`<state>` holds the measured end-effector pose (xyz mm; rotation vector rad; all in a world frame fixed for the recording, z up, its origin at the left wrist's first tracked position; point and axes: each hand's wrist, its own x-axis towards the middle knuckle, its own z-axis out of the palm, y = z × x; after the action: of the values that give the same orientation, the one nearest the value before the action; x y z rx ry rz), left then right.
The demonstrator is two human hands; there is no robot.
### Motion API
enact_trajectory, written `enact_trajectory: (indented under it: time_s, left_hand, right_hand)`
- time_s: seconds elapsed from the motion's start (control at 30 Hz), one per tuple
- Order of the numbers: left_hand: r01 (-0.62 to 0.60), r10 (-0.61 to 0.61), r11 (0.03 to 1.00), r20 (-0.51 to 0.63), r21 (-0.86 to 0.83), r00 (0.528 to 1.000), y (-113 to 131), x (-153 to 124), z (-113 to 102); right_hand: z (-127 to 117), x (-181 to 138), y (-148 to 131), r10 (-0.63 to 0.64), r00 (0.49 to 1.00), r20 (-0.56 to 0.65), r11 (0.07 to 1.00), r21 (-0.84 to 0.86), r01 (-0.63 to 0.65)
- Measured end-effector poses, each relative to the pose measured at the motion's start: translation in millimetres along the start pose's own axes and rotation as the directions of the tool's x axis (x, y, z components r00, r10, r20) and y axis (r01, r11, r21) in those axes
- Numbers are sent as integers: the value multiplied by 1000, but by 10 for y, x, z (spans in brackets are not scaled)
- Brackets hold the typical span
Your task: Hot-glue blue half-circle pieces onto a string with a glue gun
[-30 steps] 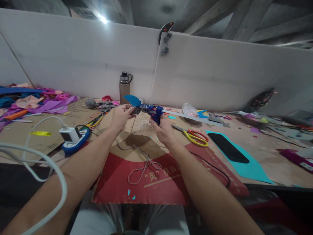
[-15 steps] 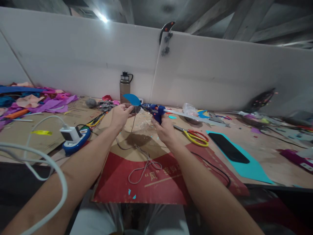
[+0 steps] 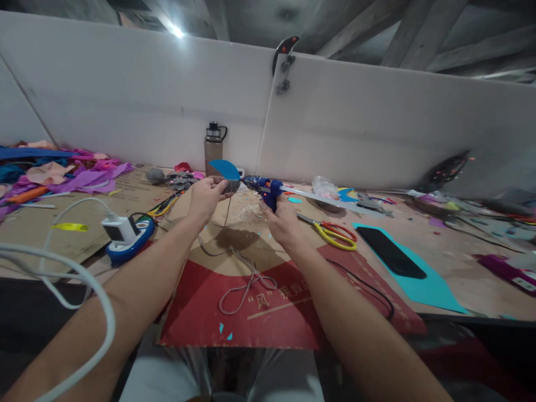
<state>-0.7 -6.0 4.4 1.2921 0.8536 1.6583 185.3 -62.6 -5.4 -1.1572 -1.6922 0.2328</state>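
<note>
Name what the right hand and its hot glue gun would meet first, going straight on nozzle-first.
Likely the blue leaf-shaped piece at the left hand, though depth is unclear.

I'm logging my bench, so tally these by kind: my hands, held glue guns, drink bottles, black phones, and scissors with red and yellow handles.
Hands: 2 (left hand, right hand)
Held glue gun: 1
Drink bottle: 1
Black phone: 1
Scissors: 1
Total: 6
</note>
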Motion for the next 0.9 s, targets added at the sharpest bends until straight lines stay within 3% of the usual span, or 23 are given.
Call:
enact_trajectory:
  time_s: [0.67,0.8,0.9]
  left_hand:
    - [4,-4,1000,-7,-27,1000,5,-5,1]
    - [16,-17,999,-23,-40,1000,-15,11,-13]
    - [34,-37,997,-34,-65,999,5,4,-5]
  right_hand:
    - [16,-4,6,5,1000,-9,1000,27,-5]
    - [25,11,75,144,989,-26,980,140,-139]
    - [59,35,155,322,941,109,853,398,-338]
